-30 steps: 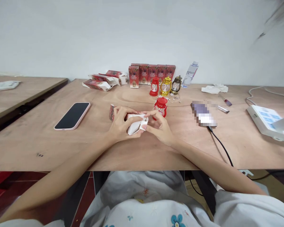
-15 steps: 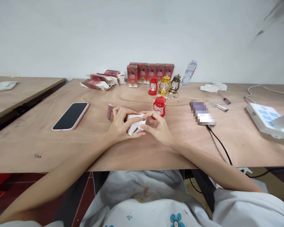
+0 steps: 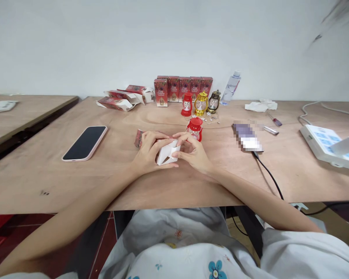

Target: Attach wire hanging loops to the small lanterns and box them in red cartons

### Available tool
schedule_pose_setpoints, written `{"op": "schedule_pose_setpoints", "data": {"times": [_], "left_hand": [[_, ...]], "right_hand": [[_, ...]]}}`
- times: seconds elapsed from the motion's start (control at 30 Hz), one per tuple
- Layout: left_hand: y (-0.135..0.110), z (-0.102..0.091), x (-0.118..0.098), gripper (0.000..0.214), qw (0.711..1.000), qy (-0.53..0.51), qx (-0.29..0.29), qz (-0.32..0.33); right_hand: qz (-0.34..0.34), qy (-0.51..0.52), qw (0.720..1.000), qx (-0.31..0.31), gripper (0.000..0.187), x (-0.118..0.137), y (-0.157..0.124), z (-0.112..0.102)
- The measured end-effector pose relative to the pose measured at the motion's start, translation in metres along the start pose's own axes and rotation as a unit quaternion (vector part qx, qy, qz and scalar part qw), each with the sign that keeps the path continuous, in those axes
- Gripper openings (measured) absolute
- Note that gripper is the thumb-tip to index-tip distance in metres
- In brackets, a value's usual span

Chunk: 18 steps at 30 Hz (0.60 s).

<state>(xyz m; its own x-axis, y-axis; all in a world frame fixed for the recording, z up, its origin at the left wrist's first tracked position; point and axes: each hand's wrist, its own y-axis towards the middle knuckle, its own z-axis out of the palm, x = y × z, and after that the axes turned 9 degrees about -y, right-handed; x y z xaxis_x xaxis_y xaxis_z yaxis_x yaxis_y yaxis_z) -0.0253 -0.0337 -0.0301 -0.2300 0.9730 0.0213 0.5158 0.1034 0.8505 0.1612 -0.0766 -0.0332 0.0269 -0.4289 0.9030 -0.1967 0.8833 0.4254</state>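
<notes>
Gripping carton (image 3: 162, 153): left fingers (image 3: 158, 135) around it, right fingers (image 3: 181, 155) pinching flap (image 3: 174, 148)
Flap: not yet closed
Upright boxes (image 3: 173, 90): beyond fingers, apparently closed

From the held carton (image 3: 163, 154), bare table (image 3: 157, 118) runs toward twelve o'clock until upright red boxes (image 3: 173, 89) block it. A red lantern (image 3: 195, 124) obstructs two o'clock near the right fingers (image 3: 184, 136), three more lanterns (image 3: 201, 104) one o'clock; a phone (image 3: 85, 143) bars nine.
</notes>
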Motion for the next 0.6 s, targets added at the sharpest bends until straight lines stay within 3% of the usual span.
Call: {"op": "schedule_pose_setpoints", "data": {"times": [0.2,0.43,0.6], "left_hand": [[0.0,-0.003,0.0,0.084,1.0,-0.023,0.004,-0.012],[0.002,-0.005,-0.004,0.087,0.998,-0.053,-0.006,-0.039],[-0.002,-0.003,-0.002,0.081,0.996,-0.07,-0.002,-0.05]], "right_hand": [[-0.028,-0.016,0.999,0.019,0.035,-0.001,0.001,-0.007],[-0.02,-0.028,0.999,0.041,0.038,0.01,-0.004,0.001],[-0.011,-0.04,0.999,0.005,0.038,0.007,-0.007,0.005]]}}
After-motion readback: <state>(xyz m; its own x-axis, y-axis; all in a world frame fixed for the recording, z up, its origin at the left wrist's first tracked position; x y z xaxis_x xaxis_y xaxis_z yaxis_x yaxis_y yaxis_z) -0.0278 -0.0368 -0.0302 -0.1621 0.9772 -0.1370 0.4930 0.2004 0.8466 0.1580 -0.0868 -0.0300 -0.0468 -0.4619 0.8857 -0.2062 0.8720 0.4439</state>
